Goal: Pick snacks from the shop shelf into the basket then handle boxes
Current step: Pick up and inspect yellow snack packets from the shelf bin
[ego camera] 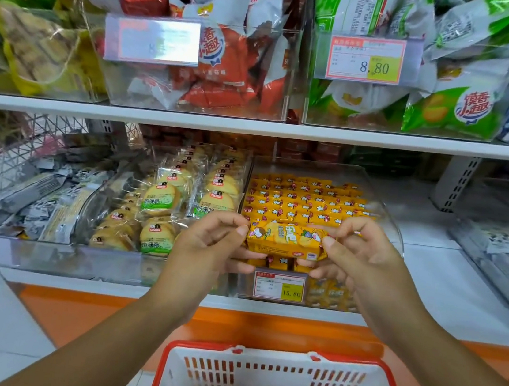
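- Pack (pixel 287 240): oblong, yellow wrapper with green lettering, cartoon figures and a small red logo at its lower right. It lies level at frame centre, held in the air before the lower shelf (pixel 460 282).
- Behind it: a clear bin (pixel 385 204) with rows of like yellow packs. A tag (pixel 278 287) reading 15.80 is on the bin front, just below the pack.
- The hands and the pack cover the bin's front rows.
- Left of the bin: round biscuits (pixel 161 196) in clear wrappers.
- Upper frame: red bags (pixel 224 61) and green bags (pixel 449 111) in clear bins.
- Bottom centre: white basket (pixel 275 354) with a red rim, below the hands.
- Grip: the left hand (pixel 208 245) pinches the pack's left end and the right hand (pixel 364 257) its right end. Both thumbs lie on the front face. The pack spans the gap between the hands.
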Motion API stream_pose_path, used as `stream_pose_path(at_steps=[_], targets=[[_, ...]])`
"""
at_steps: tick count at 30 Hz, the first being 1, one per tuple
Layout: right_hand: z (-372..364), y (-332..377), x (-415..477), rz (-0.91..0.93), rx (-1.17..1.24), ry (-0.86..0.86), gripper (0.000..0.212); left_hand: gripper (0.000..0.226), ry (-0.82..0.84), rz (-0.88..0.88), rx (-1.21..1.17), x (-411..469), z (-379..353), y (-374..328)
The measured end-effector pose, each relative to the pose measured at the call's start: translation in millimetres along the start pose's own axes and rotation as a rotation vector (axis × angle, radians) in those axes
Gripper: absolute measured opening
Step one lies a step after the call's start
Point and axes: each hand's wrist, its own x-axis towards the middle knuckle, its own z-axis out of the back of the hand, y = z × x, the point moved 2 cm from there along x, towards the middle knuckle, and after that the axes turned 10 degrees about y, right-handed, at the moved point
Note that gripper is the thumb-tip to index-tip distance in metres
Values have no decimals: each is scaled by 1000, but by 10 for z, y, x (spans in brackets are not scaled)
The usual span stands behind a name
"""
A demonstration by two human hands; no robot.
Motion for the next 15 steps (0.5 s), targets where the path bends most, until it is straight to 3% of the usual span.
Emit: stream_pose_path(at_steps=[2,6,15], targets=[[3,6,-15,-3,-28,9,4,25,12,32,-11,8,-5,9],[1,26,-17,-32,15,61,34,42,56,52,-83,11,-2,4],[55,-1,30,-71,176,94,19,24,70,58,-166,-5,6,-32]])
